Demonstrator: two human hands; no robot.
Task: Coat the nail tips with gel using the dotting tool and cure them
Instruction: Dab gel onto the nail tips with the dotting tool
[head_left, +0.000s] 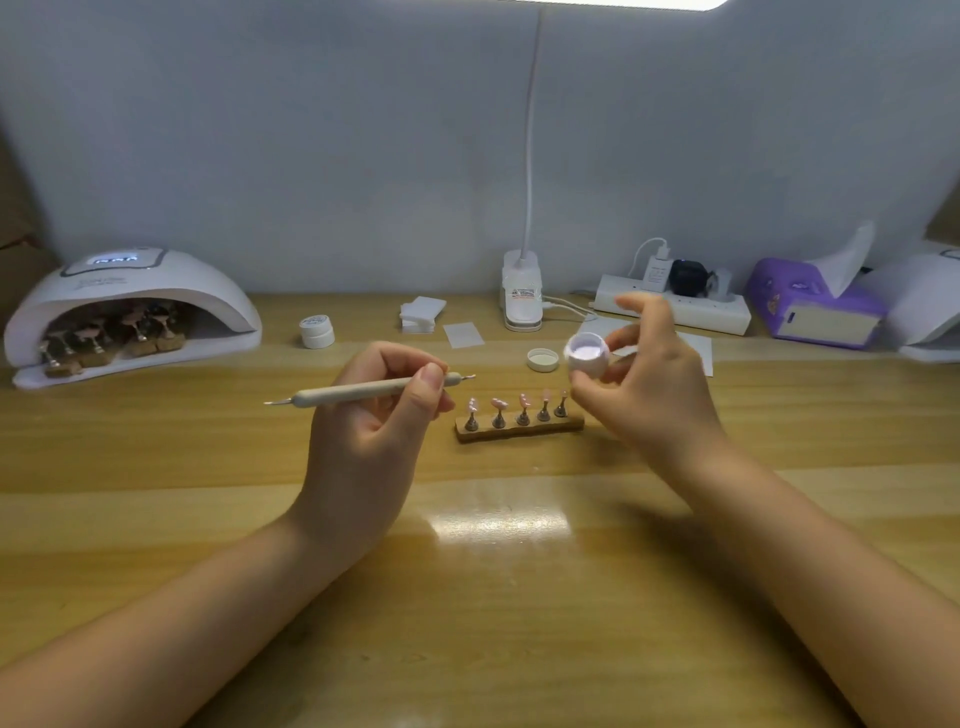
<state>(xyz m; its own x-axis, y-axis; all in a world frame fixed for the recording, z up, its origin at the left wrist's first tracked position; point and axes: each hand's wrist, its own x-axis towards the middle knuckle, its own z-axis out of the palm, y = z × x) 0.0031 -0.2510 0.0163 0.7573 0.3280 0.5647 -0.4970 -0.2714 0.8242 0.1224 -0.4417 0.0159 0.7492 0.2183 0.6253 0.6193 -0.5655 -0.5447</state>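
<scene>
Left hand of mine grips the dotting tool across the fingers, thumb pressed on top, so the stick lies nearly level above the desk with a fine metal point showing at each end. Much of its middle is hidden under my thumb and fingers. My right hand pinches a small open jar, tilted toward me; pale lilac gel fills it. That hand is blurred, so I can't make out each finger.

Between my hands, on the desk, sits a wooden strip carrying five little stands, each topped with a pink nail tip. My right hand covers the strip's right end. The jar's lid lies just beside the jar, inner side up.

At far left the curing lamp holds more strips of stands inside its arch, dim and hard to count; its display glows but I can't read it. A closed white pot stands near it. The tissue box sits far right.
</scene>
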